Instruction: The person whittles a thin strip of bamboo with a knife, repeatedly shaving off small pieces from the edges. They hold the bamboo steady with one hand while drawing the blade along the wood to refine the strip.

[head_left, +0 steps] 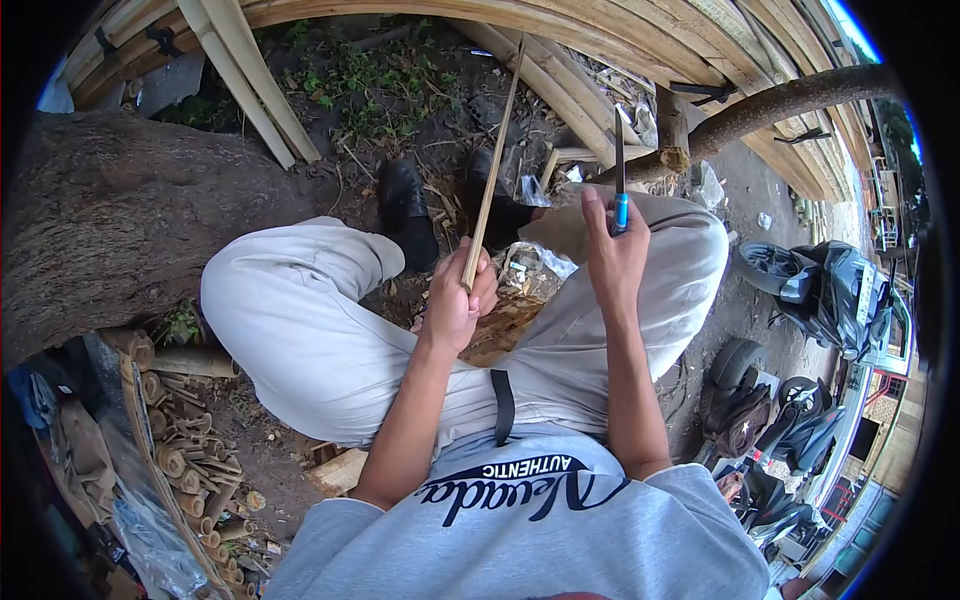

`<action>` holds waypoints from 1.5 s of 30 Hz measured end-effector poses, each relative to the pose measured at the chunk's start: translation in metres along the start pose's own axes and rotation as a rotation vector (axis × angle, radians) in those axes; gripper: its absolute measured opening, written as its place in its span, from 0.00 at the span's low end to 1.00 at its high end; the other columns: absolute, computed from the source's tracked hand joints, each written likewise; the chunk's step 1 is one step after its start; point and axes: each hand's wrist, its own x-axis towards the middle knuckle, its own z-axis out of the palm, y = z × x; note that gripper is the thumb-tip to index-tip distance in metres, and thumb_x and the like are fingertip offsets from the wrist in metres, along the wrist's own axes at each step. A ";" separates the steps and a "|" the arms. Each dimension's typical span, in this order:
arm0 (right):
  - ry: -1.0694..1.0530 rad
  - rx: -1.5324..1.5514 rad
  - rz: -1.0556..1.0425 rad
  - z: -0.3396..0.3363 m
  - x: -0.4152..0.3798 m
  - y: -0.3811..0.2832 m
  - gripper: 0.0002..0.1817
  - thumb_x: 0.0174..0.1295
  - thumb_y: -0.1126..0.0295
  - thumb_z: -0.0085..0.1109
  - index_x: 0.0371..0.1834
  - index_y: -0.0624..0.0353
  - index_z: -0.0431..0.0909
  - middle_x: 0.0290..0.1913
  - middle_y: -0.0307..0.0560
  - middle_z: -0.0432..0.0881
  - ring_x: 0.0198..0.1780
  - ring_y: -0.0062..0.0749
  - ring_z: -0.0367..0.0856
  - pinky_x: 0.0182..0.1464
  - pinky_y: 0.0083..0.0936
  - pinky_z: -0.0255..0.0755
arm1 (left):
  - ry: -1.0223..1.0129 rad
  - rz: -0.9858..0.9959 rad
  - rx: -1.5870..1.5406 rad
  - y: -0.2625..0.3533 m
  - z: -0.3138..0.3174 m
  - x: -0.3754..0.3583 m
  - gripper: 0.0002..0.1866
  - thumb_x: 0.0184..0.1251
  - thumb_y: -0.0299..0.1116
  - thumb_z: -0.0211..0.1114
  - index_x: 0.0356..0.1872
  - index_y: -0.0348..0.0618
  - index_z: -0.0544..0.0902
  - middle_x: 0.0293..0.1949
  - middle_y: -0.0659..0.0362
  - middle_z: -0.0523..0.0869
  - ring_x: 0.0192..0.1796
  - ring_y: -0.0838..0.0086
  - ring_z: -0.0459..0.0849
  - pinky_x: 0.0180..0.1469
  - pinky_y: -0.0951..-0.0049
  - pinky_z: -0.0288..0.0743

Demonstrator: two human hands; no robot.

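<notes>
My left hand [461,300] is closed around the near end of a long, thin bamboo strip [497,165]. The strip slants up and away from me, its far tip reaching the stacked bamboo. In my right hand [615,250] is a knife [620,175] with a blue handle and a narrow dark blade pointing away from me. My right thumb lies along the handle. Blade and strip are apart, with a gap between the two hands. Both hands are above my lap, between my bent knees.
A thick tree trunk [120,220] lies to the left. Long bamboo slats [600,35] span the far side, with a curved branch [790,105] at right. Cut bamboo pieces [200,470] are piled at lower left. Motorcycles [830,295] stand on the right.
</notes>
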 end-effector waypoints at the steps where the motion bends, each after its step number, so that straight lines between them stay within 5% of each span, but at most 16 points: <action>1: 0.017 0.011 0.026 0.013 0.013 0.016 0.20 0.71 0.57 0.63 0.33 0.68 0.82 0.24 0.39 0.79 0.28 0.18 0.71 0.32 0.25 0.66 | 0.003 0.009 -0.003 0.002 -0.001 0.001 0.20 0.86 0.47 0.41 0.33 0.48 0.70 0.11 0.70 0.61 0.12 0.84 0.55 0.17 0.81 0.48; 3: -0.011 -0.069 0.126 0.043 0.034 0.053 0.19 0.66 0.57 0.66 0.39 0.67 0.87 0.27 0.49 0.85 0.31 0.25 0.84 0.37 0.29 0.73 | 0.003 -0.001 -0.009 0.003 -0.004 -0.001 0.20 0.86 0.47 0.41 0.33 0.48 0.70 0.11 0.70 0.60 0.12 0.84 0.55 0.17 0.81 0.48; 5: -0.102 -0.269 0.222 0.080 0.060 0.115 0.19 0.63 0.56 0.67 0.36 0.66 0.87 0.28 0.59 0.87 0.35 0.44 0.89 0.39 0.39 0.77 | 0.006 0.002 -0.018 0.006 -0.003 -0.001 0.21 0.86 0.47 0.41 0.33 0.48 0.71 0.11 0.70 0.60 0.12 0.84 0.54 0.17 0.81 0.48; 8: -0.062 -0.414 0.147 0.126 0.072 0.176 0.19 0.58 0.58 0.70 0.34 0.67 0.85 0.35 0.67 0.86 0.43 0.65 0.85 0.47 0.52 0.77 | 0.003 0.001 -0.020 0.005 -0.004 0.000 0.21 0.86 0.47 0.41 0.32 0.47 0.71 0.11 0.70 0.60 0.12 0.84 0.54 0.16 0.80 0.48; 12: -0.218 -0.654 0.089 0.152 0.054 0.220 0.16 0.55 0.67 0.69 0.44 0.67 0.84 0.46 0.67 0.84 0.51 0.63 0.84 0.50 0.52 0.80 | 0.021 0.002 0.018 0.005 -0.004 -0.001 0.22 0.87 0.47 0.40 0.32 0.47 0.71 0.11 0.70 0.60 0.12 0.84 0.53 0.16 0.80 0.48; 20: -0.187 -0.679 0.052 0.159 0.048 0.220 0.09 0.59 0.70 0.66 0.36 0.66 0.83 0.46 0.62 0.84 0.47 0.61 0.85 0.48 0.52 0.80 | 0.037 -0.005 0.022 0.004 -0.006 0.000 0.22 0.87 0.47 0.39 0.32 0.46 0.71 0.11 0.70 0.60 0.12 0.84 0.54 0.16 0.80 0.48; 23: -0.106 -0.571 0.008 0.156 0.048 0.216 0.08 0.60 0.71 0.64 0.35 0.67 0.83 0.44 0.62 0.84 0.45 0.61 0.85 0.46 0.52 0.78 | 0.046 -0.011 0.032 0.002 -0.004 -0.001 0.22 0.87 0.46 0.39 0.32 0.46 0.71 0.11 0.69 0.60 0.12 0.84 0.54 0.16 0.80 0.48; 25: 0.159 -0.300 -0.297 0.149 0.053 0.207 0.10 0.62 0.70 0.63 0.35 0.69 0.82 0.41 0.62 0.83 0.43 0.62 0.84 0.43 0.50 0.76 | 0.051 -0.014 0.034 0.002 -0.004 0.000 0.22 0.87 0.46 0.40 0.32 0.46 0.71 0.11 0.69 0.60 0.12 0.84 0.54 0.16 0.80 0.49; 29: 0.375 -0.098 -0.135 0.125 0.076 0.139 0.12 0.62 0.68 0.62 0.36 0.69 0.82 0.40 0.63 0.83 0.41 0.63 0.83 0.40 0.49 0.73 | 0.048 -0.006 0.032 -0.005 -0.008 -0.002 0.22 0.86 0.48 0.40 0.32 0.46 0.71 0.12 0.69 0.60 0.12 0.84 0.54 0.16 0.81 0.48; 32: 0.029 -0.147 0.298 0.114 0.078 0.135 0.11 0.60 0.69 0.63 0.39 0.68 0.84 0.43 0.68 0.83 0.45 0.65 0.84 0.46 0.50 0.75 | 0.032 0.008 0.031 0.001 -0.005 0.002 0.21 0.86 0.46 0.40 0.32 0.46 0.71 0.11 0.69 0.60 0.12 0.84 0.54 0.16 0.80 0.48; 35: -0.148 -0.561 0.105 0.131 0.063 0.210 0.11 0.58 0.71 0.64 0.39 0.68 0.84 0.44 0.72 0.82 0.48 0.68 0.84 0.52 0.53 0.77 | 0.056 -0.005 0.043 -0.003 -0.004 -0.001 0.21 0.86 0.46 0.41 0.32 0.46 0.72 0.11 0.69 0.60 0.12 0.84 0.55 0.16 0.80 0.49; 37: -0.131 -0.560 0.170 0.142 0.059 0.230 0.11 0.56 0.74 0.64 0.39 0.71 0.84 0.46 0.75 0.81 0.49 0.71 0.83 0.54 0.56 0.77 | 0.076 0.001 0.061 -0.004 -0.006 -0.001 0.21 0.86 0.45 0.41 0.32 0.46 0.72 0.11 0.69 0.60 0.12 0.84 0.55 0.16 0.80 0.49; 39: -0.170 -0.427 0.005 0.154 0.058 0.247 0.13 0.52 0.75 0.69 0.38 0.73 0.84 0.44 0.73 0.83 0.49 0.68 0.84 0.52 0.53 0.78 | 0.044 -0.004 0.067 -0.004 -0.009 -0.003 0.23 0.86 0.48 0.40 0.32 0.46 0.71 0.12 0.69 0.60 0.13 0.84 0.55 0.16 0.80 0.48; 43: -0.353 -0.520 0.263 0.174 0.050 0.246 0.19 0.45 0.71 0.76 0.38 0.74 0.84 0.40 0.70 0.86 0.47 0.62 0.86 0.51 0.47 0.80 | 0.050 -0.003 0.055 -0.003 -0.009 -0.001 0.21 0.86 0.45 0.41 0.32 0.46 0.72 0.11 0.69 0.61 0.12 0.84 0.54 0.16 0.80 0.48; 45: -0.314 -0.534 0.159 0.181 0.035 0.264 0.17 0.47 0.69 0.76 0.33 0.74 0.84 0.36 0.69 0.86 0.45 0.64 0.86 0.49 0.48 0.80 | 0.044 -0.001 0.019 -0.003 -0.012 -0.001 0.21 0.86 0.46 0.40 0.32 0.46 0.72 0.11 0.68 0.61 0.11 0.84 0.54 0.16 0.80 0.48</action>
